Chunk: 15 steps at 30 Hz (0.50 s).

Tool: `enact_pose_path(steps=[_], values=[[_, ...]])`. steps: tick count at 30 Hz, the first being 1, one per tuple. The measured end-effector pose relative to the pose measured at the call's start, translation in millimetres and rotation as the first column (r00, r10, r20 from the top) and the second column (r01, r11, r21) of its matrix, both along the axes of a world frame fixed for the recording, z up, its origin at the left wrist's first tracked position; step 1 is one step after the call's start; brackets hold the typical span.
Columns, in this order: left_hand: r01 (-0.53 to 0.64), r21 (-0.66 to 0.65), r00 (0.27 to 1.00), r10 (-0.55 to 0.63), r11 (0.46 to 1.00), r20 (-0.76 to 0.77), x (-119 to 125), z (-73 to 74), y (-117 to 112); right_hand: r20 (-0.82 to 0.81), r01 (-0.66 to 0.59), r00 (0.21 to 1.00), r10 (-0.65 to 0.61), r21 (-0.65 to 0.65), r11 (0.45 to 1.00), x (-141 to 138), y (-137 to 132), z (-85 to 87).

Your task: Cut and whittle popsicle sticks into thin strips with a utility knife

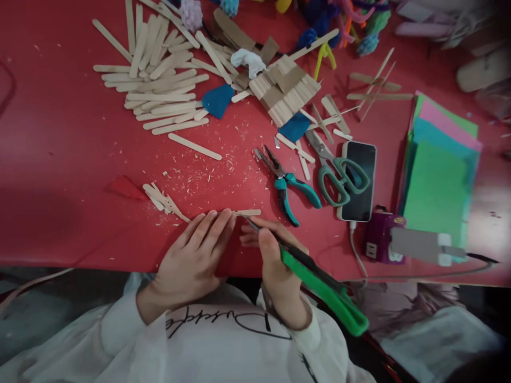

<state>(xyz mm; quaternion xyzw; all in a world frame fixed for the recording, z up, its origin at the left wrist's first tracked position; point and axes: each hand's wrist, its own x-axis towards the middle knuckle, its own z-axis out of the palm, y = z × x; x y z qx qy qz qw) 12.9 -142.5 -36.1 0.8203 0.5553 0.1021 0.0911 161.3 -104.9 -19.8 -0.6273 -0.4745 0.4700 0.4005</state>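
Observation:
My left hand (195, 252) lies flat on the red table (59, 149) near its front edge, fingers stretched out and pressing on a thin wooden craft stick (245, 212). My right hand (277, 260) is closed around a green-handled utility knife (319, 282), whose tip meets the stick just right of my left fingertips. Wood shavings and a few cut stick pieces (162, 199) lie just left of my left hand.
A heap of craft sticks (159, 74) and a small stick-built structure (285, 88) lie farther back. Teal pliers (287, 183), green scissors (339, 175) on a phone (359, 181), coloured paper sheets (439, 175) and a glue gun (403, 242) sit to the right. Pom-poms and pipe cleaners line the far edge.

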Motion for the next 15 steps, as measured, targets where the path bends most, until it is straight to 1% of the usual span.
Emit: enact_pose_path(steps=[2, 4, 6, 7, 9, 11, 13, 15], values=[[0.0, -0.021, 1.0, 0.0, 1.0, -0.014, 1, 1.9, 0, -0.148, 0.028, 0.988, -0.037, -0.066, 0.997, 2, 3, -4.9], [-0.003, -0.032, 1.0, 0.002, 0.999, -0.028, 2, 3.5, 0, -0.26, 0.011, 0.965, -0.041, -0.118, 0.993, 6, 7, -6.4], [-0.006, -0.029, 0.999, 0.005, 1.0, -0.036, 2, 4.5, 0, -0.308, -0.032, 0.951, 0.001, -0.096, 0.995, 10, 9, -4.4], [-0.004, -0.025, 0.999, 0.003, 1.0, -0.038, 2, 4.7, -1, -0.286, -0.057, 0.957, 0.038, -0.057, 0.997, 12, 9, -2.6], [0.009, -0.019, 0.999, -0.01, 1.0, -0.049, 1, 4.9, -1, -0.153, -0.117, 0.98, 0.124, 0.054, 0.992, 16, 6, 1.0], [0.021, -0.018, 0.997, -0.023, 1.0, -0.069, 0, 5.2, -1, 0.035, -0.196, 0.98, 0.193, 0.143, 0.97, 18, 2, 2.9], [0.031, -0.021, 0.996, -0.032, 0.999, -0.084, -1, 5.6, -1, 0.211, -0.265, 0.951, 0.224, 0.19, 0.945, 19, -1, 2.8], [0.043, -0.019, 0.995, -0.045, 0.999, -0.087, -1, 5.9, -1, 0.382, -0.339, 0.893, 0.239, 0.222, 0.914, 21, -2, 2.0]])
